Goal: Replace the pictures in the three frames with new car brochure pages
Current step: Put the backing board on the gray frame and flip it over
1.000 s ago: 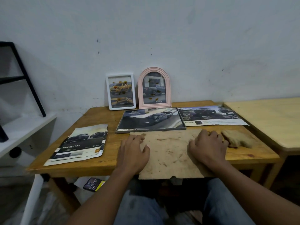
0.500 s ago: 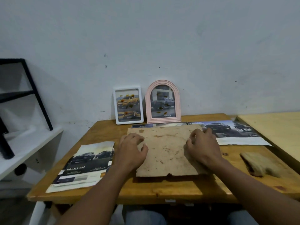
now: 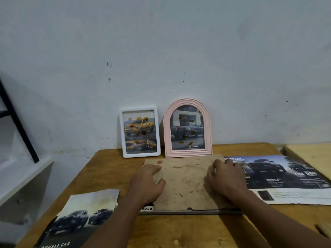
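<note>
A stained brown backing board point(image 3: 184, 183) lies flat on the wooden table point(image 3: 188, 231), covering a large frame whose dark picture and grey edge point(image 3: 189, 212) peek out at the near side. My left hand point(image 3: 146, 185) presses on the board's left part, fingers spread. My right hand point(image 3: 224, 179) rests on its right part, fingers bent at the far edge. Against the wall stand a white rectangular frame point(image 3: 140, 131) with a yellow pickup picture and a pink arched frame point(image 3: 187, 128) with a grey pickup picture.
A car brochure page point(image 3: 286, 178) lies to the right of the board. Another brochure stack point(image 3: 78, 219) sits at the near left. A second light table point(image 3: 311, 158) stands at the right, a white shelf point(image 3: 23, 178) at the left, and a brown cloth point(image 3: 323, 230) at the near right.
Both hands have slid the backing board away from me, from the table's near edge onto the large picture frame. The camera has come closer to the table.
</note>
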`<state>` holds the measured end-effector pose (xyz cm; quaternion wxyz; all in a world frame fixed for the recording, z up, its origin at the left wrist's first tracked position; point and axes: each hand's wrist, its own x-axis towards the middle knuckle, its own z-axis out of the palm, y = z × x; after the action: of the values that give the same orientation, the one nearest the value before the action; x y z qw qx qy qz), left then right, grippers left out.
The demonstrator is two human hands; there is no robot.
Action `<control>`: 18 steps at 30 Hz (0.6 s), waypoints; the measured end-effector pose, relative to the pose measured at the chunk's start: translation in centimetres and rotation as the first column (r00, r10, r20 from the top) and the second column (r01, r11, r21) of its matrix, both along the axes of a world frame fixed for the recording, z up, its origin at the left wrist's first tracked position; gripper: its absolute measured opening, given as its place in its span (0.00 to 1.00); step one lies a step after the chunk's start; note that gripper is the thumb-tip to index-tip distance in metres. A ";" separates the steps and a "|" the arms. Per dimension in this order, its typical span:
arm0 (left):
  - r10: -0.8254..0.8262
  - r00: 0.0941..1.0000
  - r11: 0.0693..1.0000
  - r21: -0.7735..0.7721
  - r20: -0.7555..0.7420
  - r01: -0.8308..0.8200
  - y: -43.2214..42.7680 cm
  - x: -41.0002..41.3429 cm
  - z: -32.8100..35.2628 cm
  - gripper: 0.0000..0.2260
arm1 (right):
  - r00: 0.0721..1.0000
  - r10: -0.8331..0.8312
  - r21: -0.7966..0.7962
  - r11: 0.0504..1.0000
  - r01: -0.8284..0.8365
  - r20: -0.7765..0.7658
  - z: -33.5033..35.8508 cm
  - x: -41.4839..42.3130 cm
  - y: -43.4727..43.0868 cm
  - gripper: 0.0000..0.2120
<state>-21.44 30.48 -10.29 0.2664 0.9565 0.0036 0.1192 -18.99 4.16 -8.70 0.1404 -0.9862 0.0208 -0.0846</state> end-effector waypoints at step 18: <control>-0.002 0.999 0.999 -0.032 -0.038 0.001 0.4 0.1 -1.3 0.28 | 0.978 0.194 -0.082 0.979 -0.187 0.075 -1.5 1.1 -0.6 0.24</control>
<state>-21.36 30.85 -11.62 0.2815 0.9542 0.0097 0.1005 -17.92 3.59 -10.19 0.1119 -0.9839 -0.0828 -0.1122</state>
